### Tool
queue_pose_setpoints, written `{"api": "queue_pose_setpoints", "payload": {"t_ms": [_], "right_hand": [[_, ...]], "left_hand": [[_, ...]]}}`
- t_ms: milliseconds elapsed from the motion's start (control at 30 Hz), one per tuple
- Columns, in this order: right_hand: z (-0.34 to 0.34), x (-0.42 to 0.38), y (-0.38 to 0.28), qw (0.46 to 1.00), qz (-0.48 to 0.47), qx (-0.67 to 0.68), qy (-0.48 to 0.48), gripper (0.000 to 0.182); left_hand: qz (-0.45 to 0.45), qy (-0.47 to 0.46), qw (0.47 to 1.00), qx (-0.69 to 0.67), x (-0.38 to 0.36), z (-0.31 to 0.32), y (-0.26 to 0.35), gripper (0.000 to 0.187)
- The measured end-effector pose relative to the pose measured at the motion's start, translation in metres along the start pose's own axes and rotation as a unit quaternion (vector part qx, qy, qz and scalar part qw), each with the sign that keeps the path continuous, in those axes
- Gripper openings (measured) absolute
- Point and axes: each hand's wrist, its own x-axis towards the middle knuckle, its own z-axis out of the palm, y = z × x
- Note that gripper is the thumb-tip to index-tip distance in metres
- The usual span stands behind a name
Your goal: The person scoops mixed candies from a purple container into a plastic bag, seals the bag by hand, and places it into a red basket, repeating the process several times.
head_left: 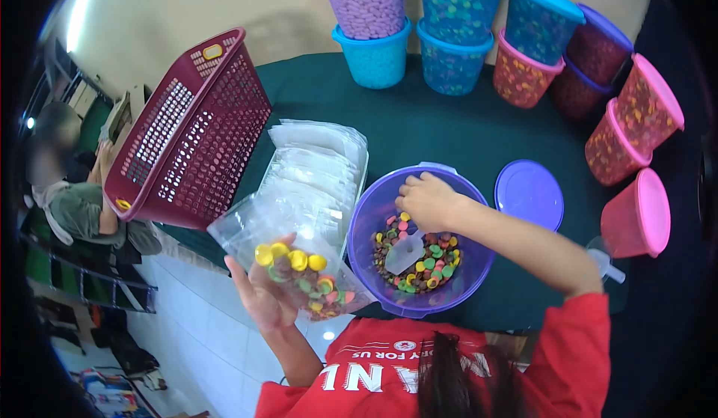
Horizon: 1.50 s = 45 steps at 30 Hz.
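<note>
My left hand (pixel 265 294) holds a clear plastic bag (pixel 340 272) from below and the side, over the front edge of the table. Inside it are yellow, green, pink and brown candy pieces. My right hand (pixel 425 202) is curled inside a purple tub (pixel 360 249), closed around the handle end of a translucent scoop (pixel 404 254); my fist hides most of that handle. The scoop's blade rests among mixed colored candies (pixel 431 268) at the tub's bottom. Right behind the filled bag, a stack of clear bags (pixel 318 163) lies in a white tray.
A maroon perforated basket (pixel 202 133) stands at the left. Lidded tubs of candy, such as a blue one (pixel 456 55) and a pink one (pixel 636 212), line the back and right. A purple lid (pixel 529 193) lies beside my right forearm. Another person (pixel 90 201) sits far left.
</note>
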Motion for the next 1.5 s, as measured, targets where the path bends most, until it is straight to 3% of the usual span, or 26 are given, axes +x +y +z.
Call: {"api": "queue_pose_setpoints", "payload": {"t_ms": [33,100,200,233,267,367,467,533,567,633,733,800,867,933,1000,1033,1200,1267,1467,1500], "right_hand": [[0.01,0.015,-0.003,0.99,0.005,-0.014,-0.142,0.027],[0.031,0.032,-0.008,0.963,0.004,-0.025,-0.267,0.039],[0.046,0.045,-0.009,0.952,0.014,-0.009,-0.306,0.04],[0.052,0.05,-0.009,0.946,0.015,-0.002,-0.323,0.038],[0.058,0.051,-0.007,0.944,0.006,-0.006,-0.329,0.038],[0.055,0.051,-0.004,0.951,-0.086,-0.024,-0.296,0.033],[0.016,0.035,-0.015,0.944,-0.028,0.004,-0.329,0.035],[-0.005,0.021,-0.022,0.961,0.116,-0.021,-0.251,0.039],[-0.01,0.017,-0.025,0.96,0.116,-0.019,-0.253,0.039],[-0.015,0.012,-0.03,0.933,0.162,-0.124,-0.298,0.022],[0.008,0.018,-0.028,0.93,0.182,-0.156,-0.277,0.022],[0.018,0.017,-0.028,0.943,0.167,-0.166,-0.236,0.019],[0.033,0.022,-0.023,0.976,0.12,-0.137,-0.12,0.016],[0.041,0.024,-0.021,0.983,0.105,-0.113,-0.102,0.014],[0.047,0.024,-0.021,0.989,0.034,-0.144,-0.03,0.013],[0.044,0.026,-0.02,0.994,0.013,-0.084,-0.07,0.013],[0.057,0.031,-0.015,0.994,-0.064,-0.018,-0.09,0.023],[0.056,0.029,-0.011,0.986,-0.087,0.043,-0.132,0.013],[0.033,0.012,0.013,0.978,-0.076,0.156,-0.12,0.012],[0.031,0.007,0.017,0.968,-0.053,0.219,-0.112,0.013]], "left_hand": [[-0.008,-0.003,1.0,0.009,-0.006,-0.007,-0.002,0.076],[-0.007,-0.036,0.998,-0.048,-0.014,-0.02,-0.008,0.079],[-0.033,-0.017,0.991,-0.128,-0.024,-0.029,-0.012,0.09],[-0.045,-0.069,0.985,-0.154,-0.024,-0.036,-0.013,0.09],[-0.042,-0.058,0.985,-0.159,-0.025,-0.04,-0.015,0.09],[-0.056,-0.077,0.981,-0.168,-0.022,-0.044,-0.019,0.091],[-0.087,-0.071,0.976,-0.186,-0.021,-0.042,-0.023,0.09],[-0.122,-0.067,0.979,-0.151,-0.02,-0.044,-0.027,0.089],[-0.124,-0.065,0.979,-0.15,-0.02,-0.047,-0.03,0.089],[-0.141,-0.087,0.965,-0.204,-0.018,-0.054,-0.038,0.081],[-0.156,-0.076,0.972,-0.16,-0.016,-0.055,-0.044,0.081],[-0.167,-0.102,0.968,-0.159,-0.014,-0.054,-0.045,0.082],[-0.178,-0.122,0.963,-0.16,-0.014,-0.053,-0.047,0.082],[-0.189,-0.13,0.947,-0.226,-0.013,-0.052,-0.049,0.082],[-0.19,-0.127,0.95,-0.213,-0.013,-0.054,-0.051,0.083],[-0.189,-0.125,0.953,-0.199,-0.013,-0.055,-0.052,0.083],[-0.194,-0.138,0.949,-0.206,-0.011,-0.057,-0.05,0.083],[-0.199,-0.147,0.948,-0.201,-0.011,-0.057,-0.049,0.083],[-0.159,-0.106,0.95,-0.246,-0.012,-0.056,-0.04,0.084],[-0.146,-0.103,0.969,-0.172,-0.011,-0.052,-0.034,0.084]]}}
